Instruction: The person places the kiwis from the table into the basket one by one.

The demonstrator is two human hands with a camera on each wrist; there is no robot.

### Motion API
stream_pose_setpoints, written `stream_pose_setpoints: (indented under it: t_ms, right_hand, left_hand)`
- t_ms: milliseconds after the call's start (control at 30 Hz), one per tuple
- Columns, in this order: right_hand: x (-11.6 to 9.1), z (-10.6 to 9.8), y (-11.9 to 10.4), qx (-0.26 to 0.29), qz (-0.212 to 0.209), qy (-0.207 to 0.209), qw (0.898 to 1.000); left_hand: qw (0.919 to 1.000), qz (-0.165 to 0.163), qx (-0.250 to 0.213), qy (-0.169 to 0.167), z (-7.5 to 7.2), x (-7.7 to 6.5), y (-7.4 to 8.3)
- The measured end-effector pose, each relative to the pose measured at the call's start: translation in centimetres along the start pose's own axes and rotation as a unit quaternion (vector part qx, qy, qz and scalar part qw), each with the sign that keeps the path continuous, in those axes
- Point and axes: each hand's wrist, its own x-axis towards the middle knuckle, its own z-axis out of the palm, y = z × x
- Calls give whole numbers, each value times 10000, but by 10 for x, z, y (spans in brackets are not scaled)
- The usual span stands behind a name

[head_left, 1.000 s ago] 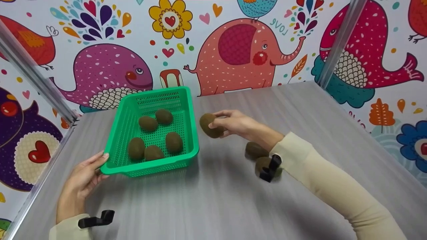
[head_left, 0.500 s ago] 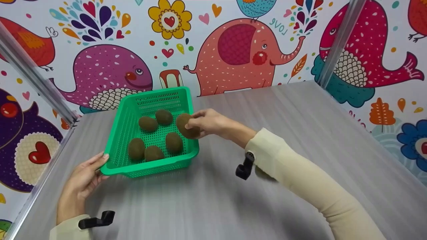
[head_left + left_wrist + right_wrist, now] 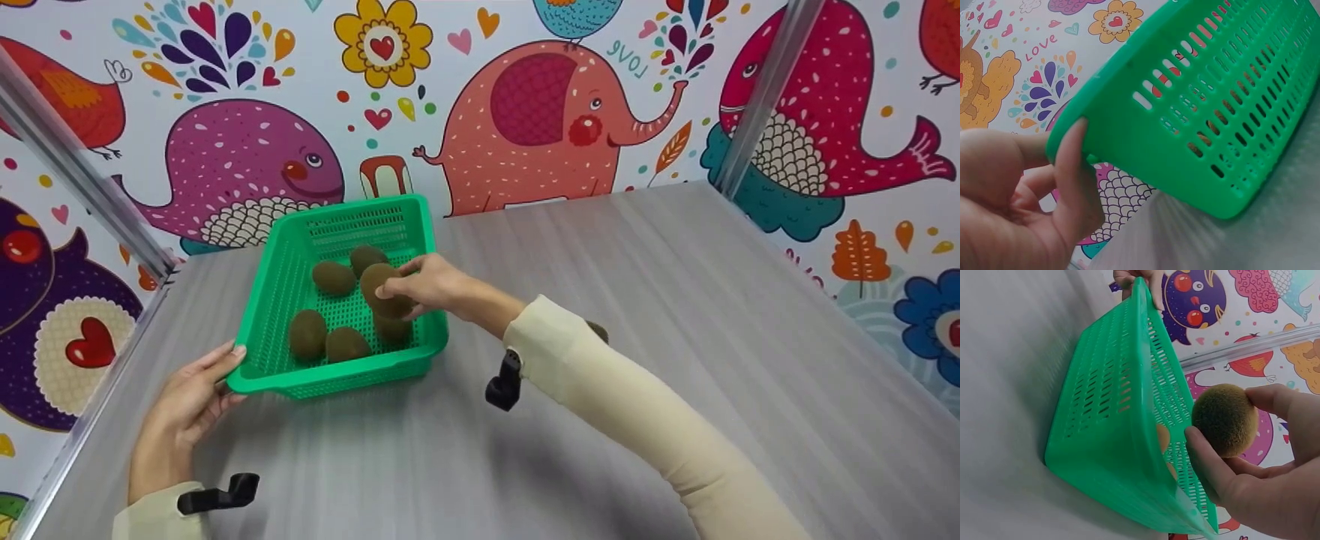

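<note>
A green plastic basket (image 3: 337, 373) with slotted walls stands on the table, several brown fuzzy kiwis (image 3: 307, 334) lying inside it. My left hand (image 3: 187, 401) grips the basket's near left corner, thumb over the rim; the left wrist view shows these fingers on the rim (image 3: 1067, 132). My right hand (image 3: 435, 285) pinches one kiwi (image 3: 381, 289) between thumb and fingers over the right part of the basket. In the head view this kiwi partly covers two others. The right wrist view has the held kiwi (image 3: 1225, 419) above the basket's rim.
Part of another kiwi (image 3: 598, 331) shows on the table behind the right sleeve, which hides the area there. The grey table (image 3: 637, 247) is bounded by walls printed with cartoon animals (image 3: 547, 127) and by metal posts (image 3: 765, 97).
My right hand has carried its kiwi leftward, from beside the basket, across the right rim, to above the inside. The left hand and the basket have stayed in place.
</note>
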Motion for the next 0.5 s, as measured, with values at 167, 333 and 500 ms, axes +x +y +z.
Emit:
stream_pose_setpoints:
  t_ms: [167,333,500]
  right_hand:
    - [9,14,-2,100,47,-40,9999]
    - [18,26,1,24,101,17,9999]
    - [24,35,6,-259,49,186,9995]
  left_hand:
    - [10000,0,36,1,0,0,0]
    - [10000,26,37,26,0,-1,0]
    - [10000,22,-29,54,1,-1,0]
